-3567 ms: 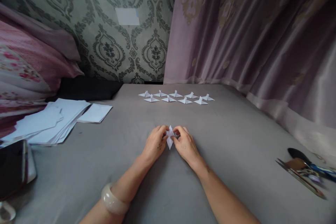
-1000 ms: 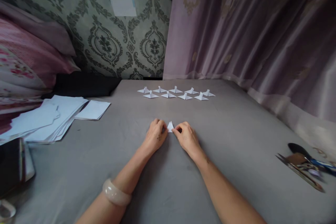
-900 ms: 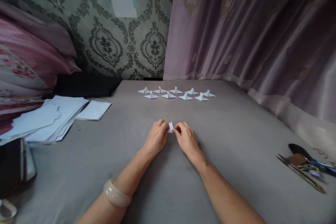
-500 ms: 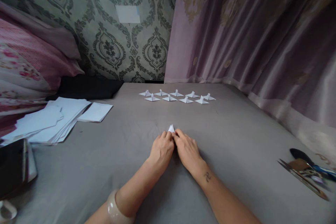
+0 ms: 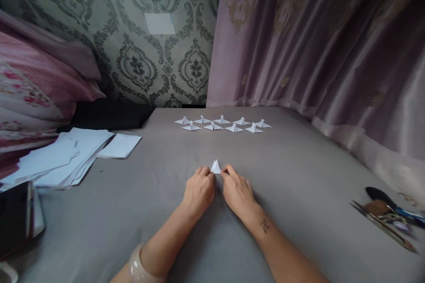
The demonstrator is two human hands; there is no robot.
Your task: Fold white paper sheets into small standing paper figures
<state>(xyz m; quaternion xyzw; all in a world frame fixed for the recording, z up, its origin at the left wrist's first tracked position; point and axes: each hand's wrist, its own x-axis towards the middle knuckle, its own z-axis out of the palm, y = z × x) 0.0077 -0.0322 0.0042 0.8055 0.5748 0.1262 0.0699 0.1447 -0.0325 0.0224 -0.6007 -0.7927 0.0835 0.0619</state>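
Observation:
A small folded piece of white paper (image 5: pixel 215 167), pointed at the top, sits on the grey cloth between my hands. My left hand (image 5: pixel 200 186) has its fingers curled and pinches the paper's lower left corner. At the lower right corner, my right hand (image 5: pixel 237 187) grips it between thumb and curled forefinger. Beyond my hands, several folded paper figures (image 5: pixel 213 126) with spread wings stand in two rows. My fingertips partly cover the paper's lower corners.
Stacked white paper sheets (image 5: pixel 71 159) and a smaller pile of squares (image 5: pixel 121 146) lie at left. A dark phone-like device (image 5: pixel 15 216) is near the left edge. Tweezers (image 5: pixel 381 225) and other small tools lie at right. A curtain (image 5: pixel 299 53) borders the right side.
My hands have moved apart to the paper's two lower corners, the left one shifting left. More of the folded paper shows between them. The view has tilted slightly.

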